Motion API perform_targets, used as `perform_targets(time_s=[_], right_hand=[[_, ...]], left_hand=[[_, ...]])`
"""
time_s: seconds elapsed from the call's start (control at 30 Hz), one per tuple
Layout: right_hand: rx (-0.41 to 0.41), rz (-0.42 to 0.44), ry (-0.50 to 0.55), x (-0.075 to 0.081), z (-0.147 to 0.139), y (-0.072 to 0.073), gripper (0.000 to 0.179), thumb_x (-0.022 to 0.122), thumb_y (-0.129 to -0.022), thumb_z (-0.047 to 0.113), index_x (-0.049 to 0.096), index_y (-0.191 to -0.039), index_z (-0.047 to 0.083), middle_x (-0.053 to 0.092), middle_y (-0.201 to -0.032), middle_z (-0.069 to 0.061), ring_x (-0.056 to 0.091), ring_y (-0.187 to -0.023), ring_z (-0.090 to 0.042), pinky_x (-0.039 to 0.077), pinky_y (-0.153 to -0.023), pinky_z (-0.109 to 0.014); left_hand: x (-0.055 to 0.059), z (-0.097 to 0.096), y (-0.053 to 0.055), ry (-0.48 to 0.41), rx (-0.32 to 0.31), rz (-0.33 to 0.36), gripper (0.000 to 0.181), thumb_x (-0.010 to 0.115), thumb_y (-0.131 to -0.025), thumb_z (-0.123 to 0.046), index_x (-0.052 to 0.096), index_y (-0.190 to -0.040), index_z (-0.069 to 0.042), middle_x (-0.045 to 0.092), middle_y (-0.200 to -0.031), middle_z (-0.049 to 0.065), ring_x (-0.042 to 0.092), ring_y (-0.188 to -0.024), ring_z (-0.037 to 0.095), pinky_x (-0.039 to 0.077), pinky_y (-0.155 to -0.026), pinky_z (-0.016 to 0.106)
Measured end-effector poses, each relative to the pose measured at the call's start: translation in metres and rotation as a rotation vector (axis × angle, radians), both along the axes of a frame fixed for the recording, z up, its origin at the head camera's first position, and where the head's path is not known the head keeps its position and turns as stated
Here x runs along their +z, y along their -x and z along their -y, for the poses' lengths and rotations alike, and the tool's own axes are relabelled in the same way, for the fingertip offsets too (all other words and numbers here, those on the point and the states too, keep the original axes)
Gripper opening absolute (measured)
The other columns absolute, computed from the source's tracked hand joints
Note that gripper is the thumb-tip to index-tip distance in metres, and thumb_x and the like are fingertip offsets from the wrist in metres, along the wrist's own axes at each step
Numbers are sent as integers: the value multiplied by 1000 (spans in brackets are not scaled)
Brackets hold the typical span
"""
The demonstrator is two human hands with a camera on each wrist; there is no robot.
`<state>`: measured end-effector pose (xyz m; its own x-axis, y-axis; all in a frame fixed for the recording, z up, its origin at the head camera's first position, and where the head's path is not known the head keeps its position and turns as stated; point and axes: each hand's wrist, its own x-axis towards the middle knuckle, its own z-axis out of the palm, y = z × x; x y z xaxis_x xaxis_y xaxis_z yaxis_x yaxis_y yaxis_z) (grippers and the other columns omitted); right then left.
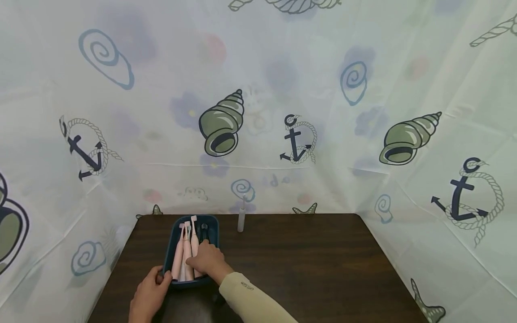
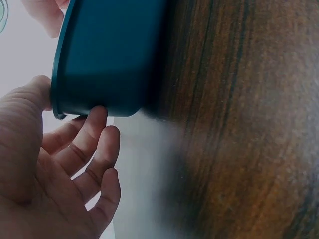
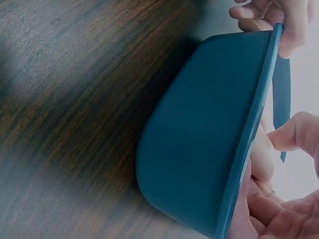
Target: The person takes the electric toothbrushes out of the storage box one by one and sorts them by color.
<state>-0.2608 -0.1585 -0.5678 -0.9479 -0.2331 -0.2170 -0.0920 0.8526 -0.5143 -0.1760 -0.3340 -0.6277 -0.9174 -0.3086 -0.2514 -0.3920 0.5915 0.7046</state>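
A dark teal tray [image 1: 166,255] stands on the left of the table, holding several pink electric toothbrushes [image 1: 177,255] side by side, heads toward the back. A dark slim item [image 1: 204,231] lies along its right side. My left hand [image 1: 150,291] pinches the tray's front left corner, thumb at the rim and fingers against the outer wall [image 2: 109,55]. Inside the tray, my right hand [image 1: 211,260] has its fingers around a pink toothbrush handle. The right wrist view shows the thumb touching a pale rounded end [image 3: 263,152]; the tray wall hides part of the fingers.
A small whitish tube [image 1: 241,220] with a thin tip stands near the back edge of the dark wood table [image 1: 307,260], right of the tray. Behind and at both sides hangs a pale curtain [image 1: 258,67] printed with shells and anchors.
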Motion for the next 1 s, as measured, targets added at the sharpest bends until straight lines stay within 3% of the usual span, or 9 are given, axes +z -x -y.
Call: perform_targets(time_s=[0.1, 0.2, 0.33, 0.63, 1.0], right_hand=[[-20, 5, 33, 1, -2, 1, 80, 81, -91, 45, 52, -152, 4, 74, -114, -12, 71, -93, -27, 62, -88, -45], [-31, 9, 96, 2, -5, 4, 83, 82, -91, 41, 46, -156, 4, 73, -112, -13, 71, -89, -27, 61, -82, -43], [-46, 10, 190, 4, -11, 8, 74, 82, -93, 35, 48, -151, 3, 69, -101, -11, 66, -78, -23, 59, -72, -41], [-62, -53, 291, 12, -22, 10, 35, 78, -95, 31, 55, -115, 16, 59, -81, 0, 57, -63, -17, 47, -55, -33], [-99, -187, 389, 24, -36, 22, 33, 77, -98, 30, 55, -121, 19, 69, -89, 2, 60, -63, -11, 47, -56, -33]], left_hand=[[0, 0, -1, -3, 5, -1, 72, 50, -107, -54, 49, -149, 5, 70, -102, 9, 60, -81, 22, 40, -64, 36], [0, 0, -1, -7, 13, -11, 72, 51, -107, -54, 50, -147, 5, 70, -101, 10, 60, -81, 23, 40, -64, 37], [2, -1, 0, -8, 22, -21, 73, 51, -106, -56, 50, -147, 5, 71, -102, 10, 61, -84, 23, 40, -65, 36], [-1, -2, -3, -14, 36, -1, 74, 51, -106, -55, 50, -147, 6, 71, -104, 13, 62, -87, 25, 43, -68, 40], [-4, -1, 0, -16, 43, -4, 75, 51, -106, -58, 51, -147, 5, 72, -103, 11, 63, -86, 24, 42, -67, 38]])
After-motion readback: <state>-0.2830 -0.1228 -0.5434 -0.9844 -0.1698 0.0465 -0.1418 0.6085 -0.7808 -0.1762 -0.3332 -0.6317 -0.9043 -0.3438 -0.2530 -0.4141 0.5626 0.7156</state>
